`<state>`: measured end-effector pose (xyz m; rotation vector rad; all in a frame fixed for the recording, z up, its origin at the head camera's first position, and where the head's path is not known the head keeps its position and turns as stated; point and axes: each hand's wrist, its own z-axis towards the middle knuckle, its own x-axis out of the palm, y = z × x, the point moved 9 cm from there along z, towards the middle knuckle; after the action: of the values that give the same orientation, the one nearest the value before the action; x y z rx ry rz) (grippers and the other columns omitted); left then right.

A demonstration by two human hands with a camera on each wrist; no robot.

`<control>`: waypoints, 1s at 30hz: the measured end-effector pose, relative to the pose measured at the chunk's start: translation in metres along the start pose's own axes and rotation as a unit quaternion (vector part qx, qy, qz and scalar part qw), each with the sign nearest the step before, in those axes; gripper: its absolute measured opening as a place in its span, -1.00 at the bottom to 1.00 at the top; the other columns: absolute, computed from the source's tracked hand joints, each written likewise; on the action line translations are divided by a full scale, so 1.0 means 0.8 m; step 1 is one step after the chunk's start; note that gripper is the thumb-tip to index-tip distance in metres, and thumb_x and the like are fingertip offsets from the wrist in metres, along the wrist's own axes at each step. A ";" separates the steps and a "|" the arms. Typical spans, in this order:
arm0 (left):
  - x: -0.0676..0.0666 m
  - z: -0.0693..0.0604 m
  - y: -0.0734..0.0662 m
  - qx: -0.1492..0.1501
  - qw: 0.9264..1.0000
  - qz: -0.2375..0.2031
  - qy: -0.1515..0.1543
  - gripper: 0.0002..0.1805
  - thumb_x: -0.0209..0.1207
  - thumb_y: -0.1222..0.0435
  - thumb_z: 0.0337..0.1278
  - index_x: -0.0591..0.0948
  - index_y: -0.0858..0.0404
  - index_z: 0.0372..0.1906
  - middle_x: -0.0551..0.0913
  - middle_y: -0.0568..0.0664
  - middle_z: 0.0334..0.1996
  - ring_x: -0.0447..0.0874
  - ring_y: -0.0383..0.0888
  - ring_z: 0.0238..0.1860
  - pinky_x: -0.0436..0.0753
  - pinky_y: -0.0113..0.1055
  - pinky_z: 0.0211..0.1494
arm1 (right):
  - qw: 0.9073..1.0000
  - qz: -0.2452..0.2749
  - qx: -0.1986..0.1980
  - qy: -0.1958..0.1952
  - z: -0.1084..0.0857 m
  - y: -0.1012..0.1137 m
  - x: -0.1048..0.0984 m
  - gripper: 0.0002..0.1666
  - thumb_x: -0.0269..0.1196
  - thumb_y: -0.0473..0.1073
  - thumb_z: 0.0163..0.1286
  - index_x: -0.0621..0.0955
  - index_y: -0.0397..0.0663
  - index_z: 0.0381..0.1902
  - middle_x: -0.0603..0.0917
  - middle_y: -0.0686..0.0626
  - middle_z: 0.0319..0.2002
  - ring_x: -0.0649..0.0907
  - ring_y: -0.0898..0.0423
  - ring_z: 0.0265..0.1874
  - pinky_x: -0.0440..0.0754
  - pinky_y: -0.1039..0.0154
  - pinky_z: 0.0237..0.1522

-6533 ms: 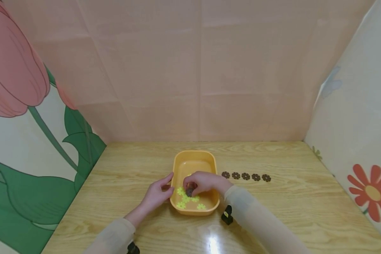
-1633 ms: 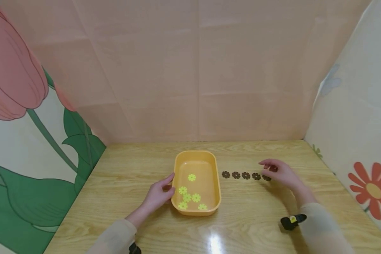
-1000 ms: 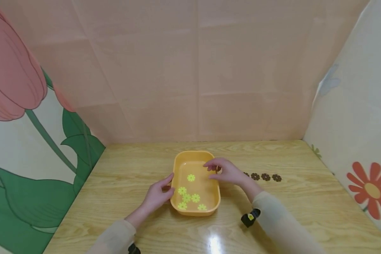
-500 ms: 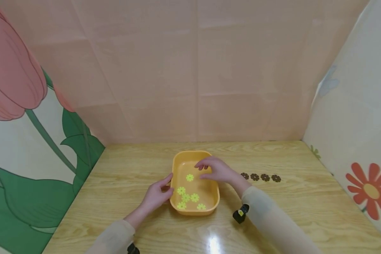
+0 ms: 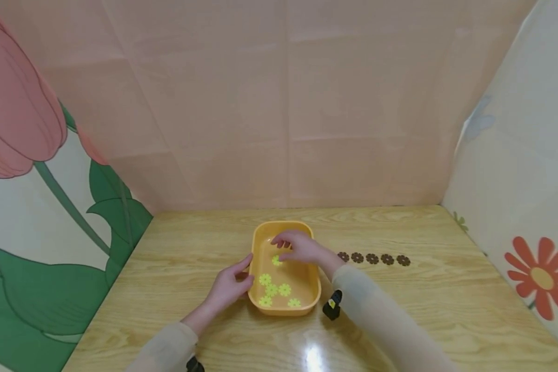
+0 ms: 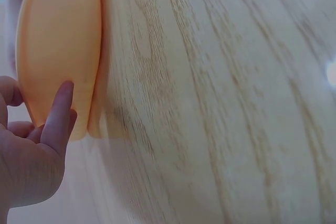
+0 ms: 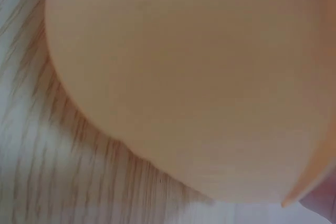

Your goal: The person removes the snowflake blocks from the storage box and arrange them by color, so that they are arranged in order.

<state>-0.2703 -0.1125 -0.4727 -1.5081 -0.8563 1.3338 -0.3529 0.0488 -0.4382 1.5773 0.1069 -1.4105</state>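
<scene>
In the head view my left hand (image 5: 231,283) grips the left side of an orange-yellow plastic tray (image 5: 317,297). Its thumb lies by the rim, with fingers against the outer wall in the left wrist view. My right hand (image 5: 299,247) hovers over the tray with fingers loosely bent, thumb apart and nothing seen between them. Beneath its thumb lies a yellow flower-shaped piece (image 5: 276,261), partly covered. Several more yellow flower pieces (image 5: 284,290) lie loose in the tray's near half. Right of the tray, brown flower-shaped pieces (image 5: 372,259) form a row; the right forearm may hide its left end.
Everything stands on a wood-grain table (image 5: 204,232). A pink sheet (image 5: 214,129) closes the back, and flower-printed panels stand at both sides. Black wrist cameras (image 5: 332,305) are strapped below the sleeves. The right wrist view mostly shows the tray's outer wall (image 7: 184,93).
A brown piece that my right hand held in the tray is now at the row's right end. That hand has come back leftward over the tray. My left hand has stayed put.
</scene>
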 end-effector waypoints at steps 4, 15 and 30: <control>0.000 0.000 0.000 0.002 1.000 0.002 0.000 -0.37 0.20 0.41 0.26 0.37 0.27 0.43 0.43 0.29 0.32 0.63 0.04 -0.03 0.78 -0.30 -0.30 | 1.000 0.002 0.029 0.012 0.004 -0.005 0.007 -0.57 0.42 -0.31 0.23 0.63 -0.21 0.07 0.66 -0.12 -0.08 0.60 -0.04 -0.09 0.64 0.09 0.03; 0.003 0.002 0.004 0.001 1.000 -0.017 0.005 -0.37 0.18 0.43 0.27 0.35 0.28 0.44 0.40 0.29 0.34 0.63 0.05 -0.01 0.78 -0.29 -0.29 | 0.995 0.004 0.096 0.033 0.008 -0.022 0.028 -0.56 0.46 -0.32 0.17 0.66 -0.12 0.03 0.63 -0.06 -0.09 0.57 0.00 -0.13 0.60 0.07 0.06; 0.008 0.002 0.004 0.005 0.999 -0.037 0.011 -0.36 0.17 0.46 0.26 0.33 0.30 0.45 0.41 0.33 0.33 0.62 0.06 -0.02 0.79 -0.24 -0.27 | 0.994 -0.039 0.093 0.039 0.008 -0.026 0.037 -0.65 0.49 -0.37 0.09 0.69 -0.12 -0.13 0.56 0.00 -0.25 0.53 0.07 -0.24 0.60 0.17 -0.07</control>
<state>-0.2707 -0.1077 -0.4780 -1.4660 -0.8824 1.2634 -0.3609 0.0398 -0.4729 1.7991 0.0843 -1.4536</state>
